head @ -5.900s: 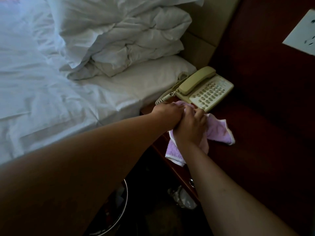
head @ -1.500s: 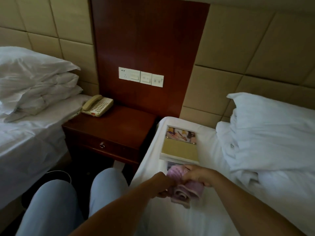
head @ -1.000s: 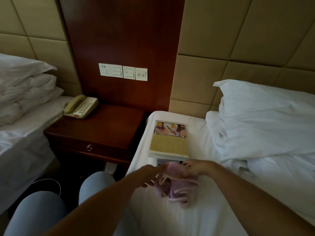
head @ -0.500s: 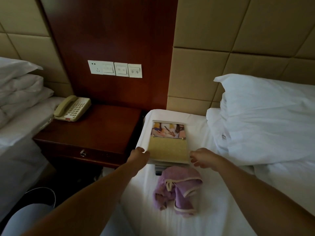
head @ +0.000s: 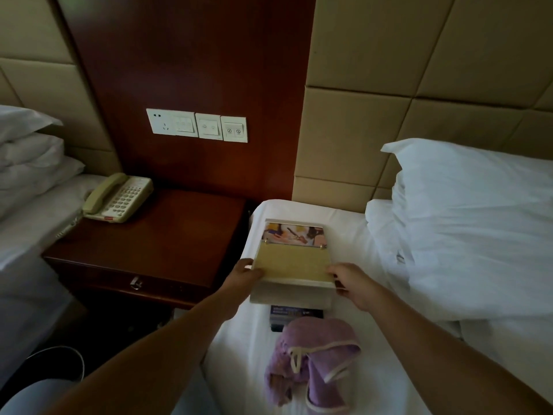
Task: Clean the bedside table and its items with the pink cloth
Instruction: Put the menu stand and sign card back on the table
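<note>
Both hands have hold of the flat white stand with the tan panel and photo strip (head: 291, 259): left hand (head: 244, 275) gripping its left edge, right hand (head: 350, 280) the right. Long axis runs away from the hands, photo end pointing at the headboard. It might tip mid-lift onto the dark booklets (head: 296, 314) underneath. The crumpled pink cloth (head: 314, 360) lies on the bed just behind both hands, so carrying it to the dark wooden worktop (head: 167, 235) means skipping the wipe.
</note>
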Demonstrator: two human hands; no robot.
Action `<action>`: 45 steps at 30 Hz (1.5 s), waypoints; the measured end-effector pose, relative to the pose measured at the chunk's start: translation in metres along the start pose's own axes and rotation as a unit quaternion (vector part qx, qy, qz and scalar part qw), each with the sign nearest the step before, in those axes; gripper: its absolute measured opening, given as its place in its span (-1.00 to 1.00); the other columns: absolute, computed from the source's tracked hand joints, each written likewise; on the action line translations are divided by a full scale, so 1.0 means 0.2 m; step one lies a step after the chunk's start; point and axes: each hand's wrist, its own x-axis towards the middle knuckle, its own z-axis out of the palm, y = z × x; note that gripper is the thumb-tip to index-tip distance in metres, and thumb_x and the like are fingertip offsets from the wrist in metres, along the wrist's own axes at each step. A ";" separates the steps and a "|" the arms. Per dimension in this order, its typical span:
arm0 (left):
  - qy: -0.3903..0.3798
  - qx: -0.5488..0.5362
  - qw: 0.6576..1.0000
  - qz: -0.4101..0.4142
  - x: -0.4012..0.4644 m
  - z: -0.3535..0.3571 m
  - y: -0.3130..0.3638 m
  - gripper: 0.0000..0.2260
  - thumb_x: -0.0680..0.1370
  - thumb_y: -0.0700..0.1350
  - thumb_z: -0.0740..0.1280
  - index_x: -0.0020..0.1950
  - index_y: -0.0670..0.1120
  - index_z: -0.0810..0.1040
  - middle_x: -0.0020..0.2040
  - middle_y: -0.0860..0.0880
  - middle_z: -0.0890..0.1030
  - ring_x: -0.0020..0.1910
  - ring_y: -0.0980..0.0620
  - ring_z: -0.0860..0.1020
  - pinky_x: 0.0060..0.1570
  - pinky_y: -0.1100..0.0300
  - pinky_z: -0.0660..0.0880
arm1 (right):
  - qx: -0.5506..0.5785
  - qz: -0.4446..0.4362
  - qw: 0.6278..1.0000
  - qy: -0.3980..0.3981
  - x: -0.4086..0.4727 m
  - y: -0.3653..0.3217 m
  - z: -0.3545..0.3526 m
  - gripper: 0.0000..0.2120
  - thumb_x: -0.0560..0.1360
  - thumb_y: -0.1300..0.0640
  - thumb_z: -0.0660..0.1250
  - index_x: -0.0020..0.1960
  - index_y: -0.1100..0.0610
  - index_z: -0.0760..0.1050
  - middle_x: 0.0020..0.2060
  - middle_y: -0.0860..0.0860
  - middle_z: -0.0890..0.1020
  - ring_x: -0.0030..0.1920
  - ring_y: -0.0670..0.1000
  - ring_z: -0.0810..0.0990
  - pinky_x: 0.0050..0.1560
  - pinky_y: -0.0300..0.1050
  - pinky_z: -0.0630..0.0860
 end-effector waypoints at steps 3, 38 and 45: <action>0.007 -0.023 0.999 0.031 -0.01 -0.01 0.07 -0.55 0.64 0.04 0.31 0.50 0.02 0.31 0.25 -0.12 0.51 0.03 -0.01 0.53 -0.12 0.16 0.46 | 0.020 -0.016 1.000 -0.007 -0.04 -0.10 -0.01 -0.89 0.60 0.09 0.35 0.03 0.12 0.61 -0.16 0.04 0.59 -0.16 0.02 0.51 -0.16 -0.11 0.42; 0.018 -0.129 0.990 -0.048 -0.52 -0.82 0.15 -0.78 0.53 -0.22 0.48 0.16 -0.16 0.63 -0.14 -0.10 0.57 -0.26 0.05 0.45 -0.27 0.24 0.45 | 0.022 -0.150 0.969 -0.194 -0.56 -0.53 0.34 -0.77 0.56 0.32 0.37 0.19 0.22 0.66 0.10 0.11 0.74 0.14 0.07 0.67 0.29 -0.04 0.53; 0.031 -0.026 0.999 0.014 -0.54 -0.93 0.09 -0.83 0.57 -0.20 0.43 0.16 -0.10 0.62 -0.26 -0.05 0.58 -0.40 0.11 0.47 -0.47 0.31 0.44 | -0.108 -0.098 0.975 -0.170 -0.55 -0.53 0.46 -0.93 0.55 0.27 0.40 -0.09 0.14 0.59 -0.31 0.02 0.54 -0.42 -0.09 0.32 -0.45 -0.25 0.30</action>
